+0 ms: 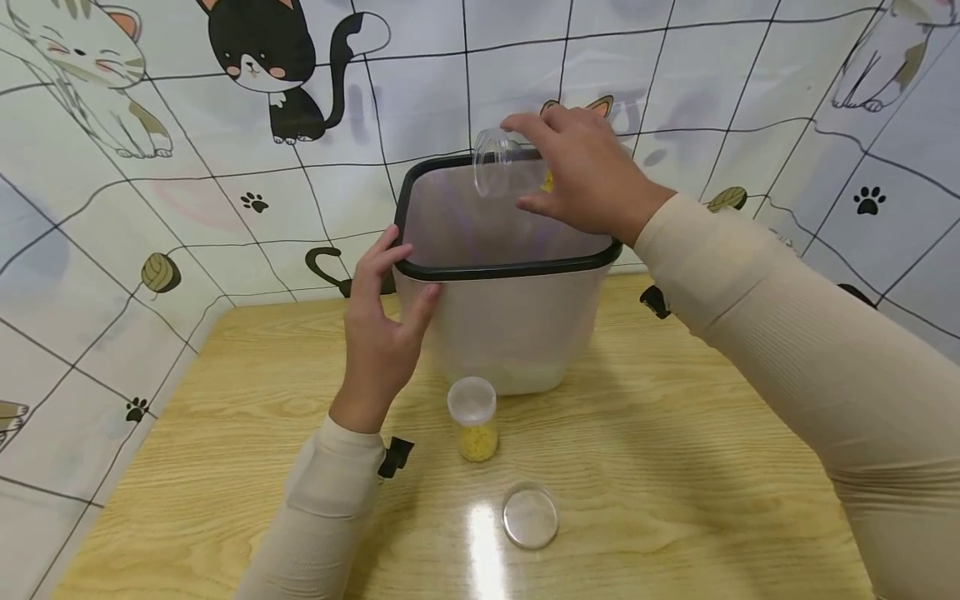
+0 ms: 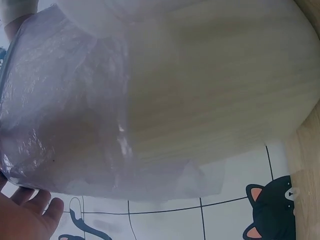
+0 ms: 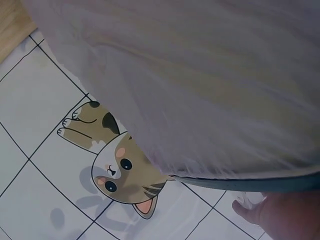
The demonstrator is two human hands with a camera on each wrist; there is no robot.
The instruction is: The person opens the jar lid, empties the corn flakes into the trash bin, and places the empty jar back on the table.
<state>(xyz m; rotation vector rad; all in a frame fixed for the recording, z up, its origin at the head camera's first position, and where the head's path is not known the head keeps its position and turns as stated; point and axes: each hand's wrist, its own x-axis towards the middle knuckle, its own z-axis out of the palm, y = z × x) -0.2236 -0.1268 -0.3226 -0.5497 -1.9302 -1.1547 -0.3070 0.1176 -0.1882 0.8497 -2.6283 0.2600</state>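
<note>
We found the clear jar (image 1: 492,171) tipped on its side above the mouth of the bin (image 1: 517,329), toward 12 o'clock, its rim facing 9 o'clock. Our right hand (image 1: 588,171) pinched it between thumb and fingers, with some yellow bits (image 1: 548,181) showing near the palm. We judged it light, stiff and smooth, apt to slip if the fingers were damp; a hold around its side wall, well back from the rim, seemed best. Our left hand (image 1: 386,333) rested at the bin's 8 o'clock corner, fingers spread at the dark edge and thumb against the outer wall. The bin looked thin-walled and light, likely to flex or slide under a push, so its firm edge seemed the place to steady it; crinkled film (image 2: 55,95) showed at its upper part in the left wrist view. At its 6 o'clock stood a second jar (image 1: 477,433), part-filled with yellow pieces, which we guessed would topple if knocked. A clear disc (image 1: 530,517), perhaps a lid, lay at 5 o'clock from that jar on the wooden table (image 1: 675,467).
</note>
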